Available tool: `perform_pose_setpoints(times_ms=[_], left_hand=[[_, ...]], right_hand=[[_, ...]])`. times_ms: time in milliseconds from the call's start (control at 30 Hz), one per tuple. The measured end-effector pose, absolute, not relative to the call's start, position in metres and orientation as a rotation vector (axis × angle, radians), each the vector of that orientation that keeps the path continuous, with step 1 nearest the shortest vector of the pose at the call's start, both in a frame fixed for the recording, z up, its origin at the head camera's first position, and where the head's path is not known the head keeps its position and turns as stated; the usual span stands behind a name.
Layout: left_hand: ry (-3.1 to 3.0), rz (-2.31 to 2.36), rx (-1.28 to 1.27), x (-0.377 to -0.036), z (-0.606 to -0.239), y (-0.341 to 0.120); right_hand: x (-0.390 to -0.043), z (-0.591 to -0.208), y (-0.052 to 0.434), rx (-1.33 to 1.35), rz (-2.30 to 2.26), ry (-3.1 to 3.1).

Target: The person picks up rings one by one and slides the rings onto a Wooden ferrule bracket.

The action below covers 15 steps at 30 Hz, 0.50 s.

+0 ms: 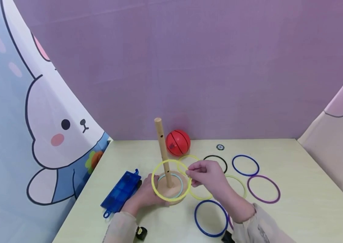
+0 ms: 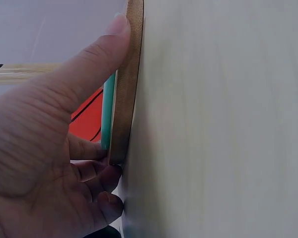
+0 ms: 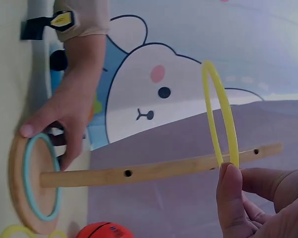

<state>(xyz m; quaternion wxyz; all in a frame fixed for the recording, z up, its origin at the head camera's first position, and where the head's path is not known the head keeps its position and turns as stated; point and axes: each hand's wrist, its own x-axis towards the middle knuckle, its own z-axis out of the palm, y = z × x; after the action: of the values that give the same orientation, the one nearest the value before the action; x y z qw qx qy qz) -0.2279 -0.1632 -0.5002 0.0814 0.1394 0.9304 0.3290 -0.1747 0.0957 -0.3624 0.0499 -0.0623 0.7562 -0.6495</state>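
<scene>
A wooden stand has an upright post on a round base. My left hand grips the left edge of that base, thumb on its top side and fingers around the far rim. A turquoise ring lies on the base around the post's foot. Between thumb and index finger, my right hand pinches a yellow ring at its edge. That ring is raised beside the upper post in the right wrist view. In the head view its upper rim crosses in front of the post.
Behind the stand sits a red ball. Left of it is a blue plastic tray. Several rings lie to the right, including a black ring, a purple ring and a blue ring. A small round disc lies farther back.
</scene>
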Motion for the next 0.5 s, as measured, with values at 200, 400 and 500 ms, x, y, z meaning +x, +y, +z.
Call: perform_pose_setpoints(times_ms=[200, 400, 500], left_hand=[[2.815, 0.894, 0.487, -0.229, -0.500, -0.165], [2.820, 0.865, 0.515, -0.229, -0.499, -0.165], [2.822, 0.844, 0.493, -0.229, -0.499, -0.165]], right_hand=[[-0.178, -0.332, 0.089, -0.226, -2.078, 2.288], [-0.183, -0.304, 0.085, -0.246, -2.084, 2.309], [-0.184, -0.289, 0.084, -0.268, -2.105, 2.321]])
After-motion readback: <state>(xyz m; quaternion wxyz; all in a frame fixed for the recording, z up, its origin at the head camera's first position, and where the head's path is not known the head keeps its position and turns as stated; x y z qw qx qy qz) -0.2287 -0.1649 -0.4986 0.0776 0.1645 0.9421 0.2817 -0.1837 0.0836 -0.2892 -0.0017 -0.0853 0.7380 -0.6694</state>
